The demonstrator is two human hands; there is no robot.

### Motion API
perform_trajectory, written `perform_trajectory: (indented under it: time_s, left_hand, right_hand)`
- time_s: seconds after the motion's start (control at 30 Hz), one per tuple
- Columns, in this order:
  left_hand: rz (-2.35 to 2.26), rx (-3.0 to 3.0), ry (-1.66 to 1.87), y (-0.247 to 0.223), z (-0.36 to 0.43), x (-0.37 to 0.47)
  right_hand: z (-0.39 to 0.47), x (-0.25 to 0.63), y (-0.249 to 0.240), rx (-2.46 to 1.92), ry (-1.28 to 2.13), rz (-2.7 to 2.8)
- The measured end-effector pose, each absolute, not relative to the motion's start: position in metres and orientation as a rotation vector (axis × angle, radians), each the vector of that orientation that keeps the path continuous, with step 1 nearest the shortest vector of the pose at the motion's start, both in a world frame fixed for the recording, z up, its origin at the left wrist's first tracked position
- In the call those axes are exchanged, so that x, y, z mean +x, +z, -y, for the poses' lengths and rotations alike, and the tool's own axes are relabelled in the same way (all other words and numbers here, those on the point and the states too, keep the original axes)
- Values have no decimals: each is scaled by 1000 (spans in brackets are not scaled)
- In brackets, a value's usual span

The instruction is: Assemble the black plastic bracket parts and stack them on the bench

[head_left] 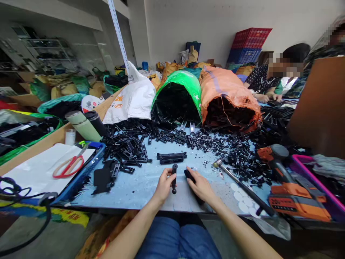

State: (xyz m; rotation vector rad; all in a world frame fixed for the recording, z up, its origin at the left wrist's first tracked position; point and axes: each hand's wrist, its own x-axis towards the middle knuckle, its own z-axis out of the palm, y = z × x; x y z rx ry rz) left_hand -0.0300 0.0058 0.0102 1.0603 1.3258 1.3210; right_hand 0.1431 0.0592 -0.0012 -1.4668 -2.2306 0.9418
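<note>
Near the front edge of the blue work table (153,181), my left hand (164,185) grips a slim black plastic arm (174,176) with a rounded knob at its lower end. To its right, my right hand (201,185) is closed over a long black plastic part (190,176), whose ends show beyond the fingers. The two parts are apart. Just beyond my hands lies a black bracket-like assembly (171,158). A flat black plate with an arm (104,177) rests further left.
Loose black parts spill from a green sack (179,77) and an orange sack (226,84). A hammer (239,185) and an orange cordless drill (296,198) lie right. Red-handled scissors (70,166) lie on paper in a blue basket (78,180). Another person (269,77) sits at back right.
</note>
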Motion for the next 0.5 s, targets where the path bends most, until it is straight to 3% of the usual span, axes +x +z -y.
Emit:
perform_trajectory:
  time_s: [0.1, 0.17, 0.5]
  left_hand:
    - [-1320, 932, 1333, 10, 2, -13]
    - [-1335, 956, 1306, 14, 6, -6]
    - [-1490, 1353, 1283, 25, 14, -15]
  right_hand:
    - [-57, 136, 6, -1203, 1510, 1701]
    - [-55, 132, 13, -1093, 1686, 1425]
    - [-56, 139, 28, -900, 1677, 1556]
